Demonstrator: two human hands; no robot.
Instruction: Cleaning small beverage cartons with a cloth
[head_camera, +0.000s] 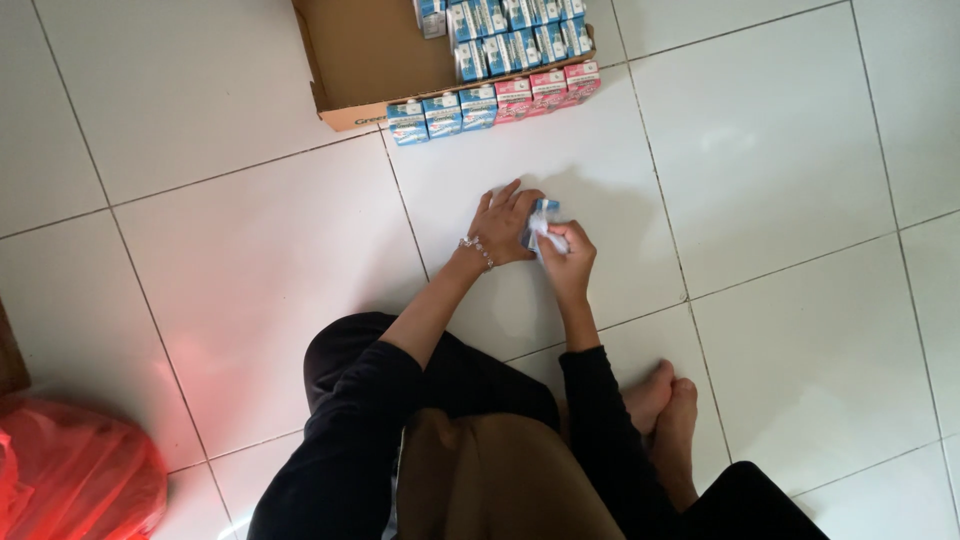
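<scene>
both hands meet over a small blue and white carton on the glossy white tiled floor, a little way in front of the brown cardboard box. the left hand, with a beaded bracelet at the wrist, curls its fingers against the carton's left side; the right hand pinches something white and crumpled on it, fingers closed. the carton is mostly hidden, so which way its long axis runs cannot be told.

the cardboard box is matte and open, with more blue and white cartons packed in its right part. just in front of the box's near edge stands a row of small rectangular cartons: three blue ones on the left, three pink ones on the right, touching side by side. far to the left of the box, nearer the person, lies a shiny, wrinkled red plastic bag.
</scene>
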